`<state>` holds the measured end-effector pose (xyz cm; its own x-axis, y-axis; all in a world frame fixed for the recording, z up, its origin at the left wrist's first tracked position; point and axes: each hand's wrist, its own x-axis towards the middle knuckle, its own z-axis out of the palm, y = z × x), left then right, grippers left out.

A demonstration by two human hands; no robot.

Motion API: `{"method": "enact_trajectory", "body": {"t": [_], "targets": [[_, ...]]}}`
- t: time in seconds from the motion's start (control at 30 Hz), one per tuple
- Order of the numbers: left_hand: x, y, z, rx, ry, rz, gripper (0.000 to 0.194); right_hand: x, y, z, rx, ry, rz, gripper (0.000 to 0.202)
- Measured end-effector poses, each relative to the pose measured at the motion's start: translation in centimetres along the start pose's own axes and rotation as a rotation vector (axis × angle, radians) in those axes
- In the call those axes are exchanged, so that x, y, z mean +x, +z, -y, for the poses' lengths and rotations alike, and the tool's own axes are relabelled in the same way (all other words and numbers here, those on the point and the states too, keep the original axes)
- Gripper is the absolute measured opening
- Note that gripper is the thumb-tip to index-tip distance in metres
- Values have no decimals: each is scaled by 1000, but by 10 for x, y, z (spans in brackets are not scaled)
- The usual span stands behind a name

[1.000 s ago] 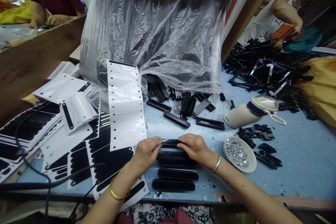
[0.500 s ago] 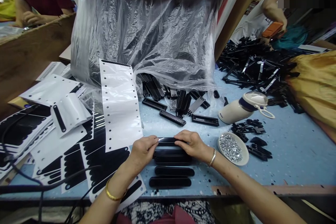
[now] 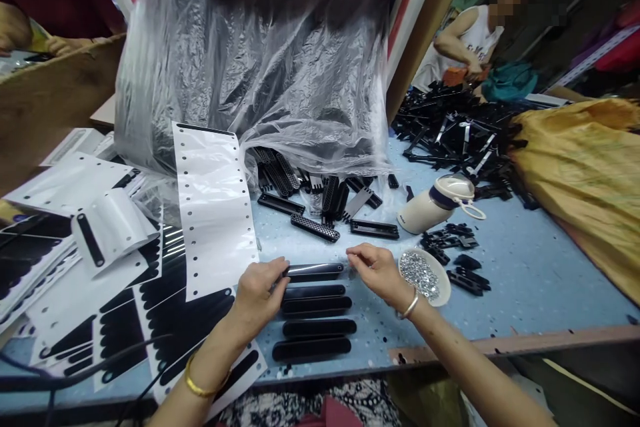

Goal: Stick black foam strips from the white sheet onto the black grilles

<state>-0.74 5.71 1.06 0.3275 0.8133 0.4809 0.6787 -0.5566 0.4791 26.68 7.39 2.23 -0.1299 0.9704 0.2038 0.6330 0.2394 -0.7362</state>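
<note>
My left hand pinches the left end of a long glossy black plastic strip with rounded ends, close above the blue table. Just beyond the strip's right end is my right hand, apart from it, thumb and fingertips pressed together; whatever they hold, if anything, is too small to make out. Several similar black strips lie in a column below, nearer the table's front edge. A white sheet with two rows of holes lies left of the strip, over sheets of black strip-shaped stickers.
A white bowl of small metal parts and a cream bottle lie to the right. Black perforated parts spill from under plastic film. A yellow sack lies far right. Two people sit behind; cables cross the left.
My right hand has let go of the strip's right end and moved right. My left hand keeps its end. The view has shifted, and the person at right has lowered an orange object.
</note>
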Motion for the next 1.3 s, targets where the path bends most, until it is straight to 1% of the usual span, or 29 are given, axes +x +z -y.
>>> {"method": "enact_trajectory", "body": {"t": [0.07, 0.1, 0.13, 0.2, 0.27, 0.33, 0.43, 0.53, 0.6, 0.67, 0.73, 0.8, 0.97, 1.07, 1.13, 1.17, 1.23, 1.27, 1.3], "targets": [[4, 0, -10, 47, 89, -12, 27, -3, 9, -1, -15, 40, 36, 20], [7, 1, -16, 54, 142, 7, 31, -3, 15, -1, -29, 51, 42, 20], [10, 3, -22, 57, 189, 51, 35, -3, 22, -1, -45, 51, 47, 20], [14, 7, -32, 63, 246, 183, 37, -4, 33, 0, -68, 27, 61, 20], [16, 10, -38, 82, 244, 299, 36, -6, 39, 2, -77, -12, 77, 19], [13, 10, -41, 89, 241, 357, 35, -10, 39, 4, -87, -47, 97, 22], [4, 4, -43, 67, 260, 377, 36, -19, 33, 8, -118, -90, 120, 27], [-8, 0, -53, 84, 238, 348, 37, -31, 30, 17, -196, -123, 67, 23], [-14, 2, -61, 145, 185, 330, 45, -39, 35, 25, -293, -188, 30, 29], [-18, 6, -65, 203, 134, 341, 54, -47, 46, 31, -366, -268, 33, 34], [-20, 9, -66, 221, 101, 360, 53, -52, 57, 32, -377, -310, 49, 35], [-22, 9, -65, 209, 91, 367, 49, -54, 65, 29, -357, -316, 35, 37], [-24, 11, -63, 175, 73, 313, 45, -53, 68, 18, -295, -331, -10, 38], [-21, 15, -60, 151, 83, 290, 46, -54, 67, 18, -298, -330, -17, 41], [-21, 13, -59, 136, 88, 235, 44, -55, 64, 20, -303, -322, -14, 40], [-24, 9, -60, 126, 79, 171, 41, -54, 62, 21, -309, -318, -7, 38], [-38, -3, -67, 83, 3, -24, 33, -49, 56, 24, -323, -314, 20, 29], [-49, -11, -74, 32, -76, -122, 27, -44, 53, 26, -331, -313, 36, 27], [-63, -17, -83, -48, -191, -199, 23, -39, 50, 28, -337, -315, 56, 27]]}}
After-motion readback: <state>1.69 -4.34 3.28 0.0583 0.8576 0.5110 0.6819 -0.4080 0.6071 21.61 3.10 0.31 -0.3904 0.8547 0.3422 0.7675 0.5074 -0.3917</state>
